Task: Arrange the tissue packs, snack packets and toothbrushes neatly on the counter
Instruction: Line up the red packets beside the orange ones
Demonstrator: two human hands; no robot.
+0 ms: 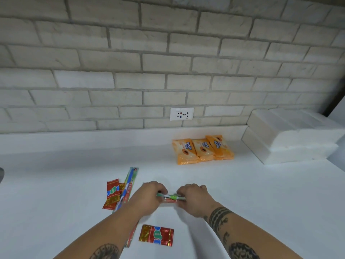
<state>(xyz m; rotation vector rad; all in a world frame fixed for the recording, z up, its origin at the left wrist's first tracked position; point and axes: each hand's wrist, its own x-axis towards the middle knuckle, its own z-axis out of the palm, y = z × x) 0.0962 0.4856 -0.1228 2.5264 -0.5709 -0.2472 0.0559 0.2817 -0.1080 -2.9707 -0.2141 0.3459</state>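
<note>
Both hands hold one packaged toothbrush (170, 197) crosswise over the white counter (261, 193); my left hand (149, 197) grips its left end, my right hand (194, 198) its right end. Three orange tissue packs (202, 148) lie side by side near the back wall. A blue toothbrush in its packet (128, 186) lies slanted to the left, over a red snack packet (111, 193). Another red snack packet (156, 234) lies close to me. A further toothbrush packet (131, 236) shows partly under my left forearm.
White foam blocks (291, 135) are stacked at the back right corner. A wall socket (182, 114) sits in the brick wall above the counter. A dark object (1, 174) peeks in at the left edge.
</note>
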